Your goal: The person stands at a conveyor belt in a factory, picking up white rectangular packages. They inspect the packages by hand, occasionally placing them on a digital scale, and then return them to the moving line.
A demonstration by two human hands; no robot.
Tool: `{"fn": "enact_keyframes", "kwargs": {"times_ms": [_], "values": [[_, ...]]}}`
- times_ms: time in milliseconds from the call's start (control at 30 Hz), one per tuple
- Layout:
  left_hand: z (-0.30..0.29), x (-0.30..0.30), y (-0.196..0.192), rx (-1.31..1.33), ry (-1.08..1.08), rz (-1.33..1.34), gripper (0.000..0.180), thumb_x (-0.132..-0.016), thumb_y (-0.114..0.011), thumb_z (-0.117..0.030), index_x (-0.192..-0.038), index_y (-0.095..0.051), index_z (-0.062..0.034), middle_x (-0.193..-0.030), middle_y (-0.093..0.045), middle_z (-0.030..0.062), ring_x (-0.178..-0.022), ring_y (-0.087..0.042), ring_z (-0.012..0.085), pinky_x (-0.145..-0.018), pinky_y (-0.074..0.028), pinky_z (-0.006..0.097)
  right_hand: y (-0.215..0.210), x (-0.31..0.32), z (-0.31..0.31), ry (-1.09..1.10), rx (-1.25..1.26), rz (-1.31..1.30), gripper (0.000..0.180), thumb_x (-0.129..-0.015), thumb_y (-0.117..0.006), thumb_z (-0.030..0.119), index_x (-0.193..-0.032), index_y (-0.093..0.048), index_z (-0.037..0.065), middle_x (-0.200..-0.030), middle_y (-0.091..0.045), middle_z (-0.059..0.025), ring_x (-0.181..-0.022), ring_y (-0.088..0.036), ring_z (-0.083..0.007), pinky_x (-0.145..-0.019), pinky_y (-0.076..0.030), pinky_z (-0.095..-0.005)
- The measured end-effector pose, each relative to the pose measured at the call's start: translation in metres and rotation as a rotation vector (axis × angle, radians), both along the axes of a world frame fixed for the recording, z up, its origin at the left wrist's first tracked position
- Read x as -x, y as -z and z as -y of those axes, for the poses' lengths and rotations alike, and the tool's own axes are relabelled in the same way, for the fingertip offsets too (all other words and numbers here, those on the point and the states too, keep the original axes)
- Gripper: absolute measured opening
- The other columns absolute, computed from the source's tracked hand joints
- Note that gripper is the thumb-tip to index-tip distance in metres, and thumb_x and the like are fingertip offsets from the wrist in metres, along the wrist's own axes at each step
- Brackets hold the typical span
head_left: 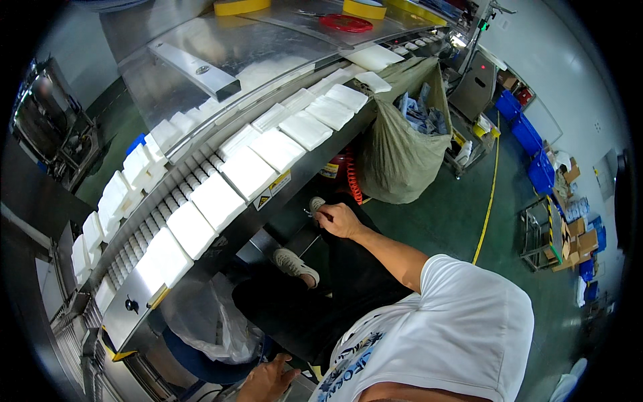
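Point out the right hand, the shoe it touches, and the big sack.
right hand [337, 220], head view, back of the hand
shoe [315, 203], head view, its toe
sack [396, 157], head view, its bulging front side

The right hand [338, 220] reached down to the far shoe [315, 204], a pale, whitish sneaker seen mostly from its toe end, and its fingers [324, 216] pinched at the lacing on top. That shoe sat low in front of the dark trouser leg, under the edge of the conveyor. The near shoe [293, 263], of the same pale colour with a light sole, lay turned toward the left, its upper showing. The left hand [266, 380] rested low, fingers spread, near the lower edge.
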State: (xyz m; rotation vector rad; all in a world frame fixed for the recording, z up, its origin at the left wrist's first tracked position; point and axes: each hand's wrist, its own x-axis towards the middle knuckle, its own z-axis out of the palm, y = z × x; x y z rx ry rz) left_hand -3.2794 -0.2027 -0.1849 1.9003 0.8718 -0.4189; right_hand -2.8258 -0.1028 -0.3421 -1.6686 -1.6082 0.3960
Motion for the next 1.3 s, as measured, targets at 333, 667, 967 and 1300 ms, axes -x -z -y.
{"fn": "enact_keyframes", "kwargs": {"times_ms": [333, 667, 967, 1300], "values": [[-0.007, -0.009, -0.007, 0.028, 0.072, -0.154, 0.054, -0.101, -0.07, -0.042, -0.133, -0.062, 0.0006, -0.084, -0.077, 0.0183, -0.074, -0.077, 0.0294, -0.07, -0.06, 0.041, 0.0, -0.001, 0.002, 0.011, 0.01, 0.01, 0.024, -0.094, -0.067, 0.023, -0.09, -0.072, 0.0, -0.076, -0.07, -0.0226, -0.071, -0.071, -0.0415, -0.065, -0.055, -0.0484], [-0.002, -0.002, 0.001, -0.08, 0.141, -0.085, 0.054, -0.1, -0.071, -0.045, -0.132, -0.063, -0.002, -0.082, -0.076, 0.0169, -0.072, -0.077, 0.03, -0.067, -0.06, 0.042, -0.001, -0.001, 0.002, 0.017, -0.015, 0.055, 0.023, -0.093, -0.067, 0.022, -0.094, -0.074, 0.0, -0.08, -0.072, -0.0224, -0.074, -0.071, -0.0416, -0.068, -0.057, -0.0479], [0.0, -0.007, -0.005, -0.044, 0.108, -0.177, 0.053, -0.1, -0.07, -0.046, -0.133, -0.063, -0.0054, -0.084, -0.077, 0.0138, -0.079, -0.077, 0.029, -0.073, -0.059, 0.043, -0.001, -0.001, 0.003, 0.009, 0.008, -0.003, 0.023, -0.094, -0.066, 0.022, -0.095, -0.075, 0.001, -0.082, -0.073, -0.0227, -0.076, -0.072, -0.0413, -0.069, -0.057, -0.0478], [-0.001, -0.011, -0.01, -0.005, 0.093, -0.22, 0.055, -0.1, -0.068, -0.052, -0.134, -0.064, -0.0081, -0.083, -0.077, 0.0153, -0.082, -0.078, 0.0307, -0.076, -0.059, 0.045, -0.002, 0.0, 0.001, 0.003, 0.016, -0.01, 0.024, -0.094, -0.067, 0.023, -0.095, -0.076, 0.001, -0.082, -0.073, -0.023, -0.076, -0.073, -0.041, -0.069, -0.057, -0.0475]]}}
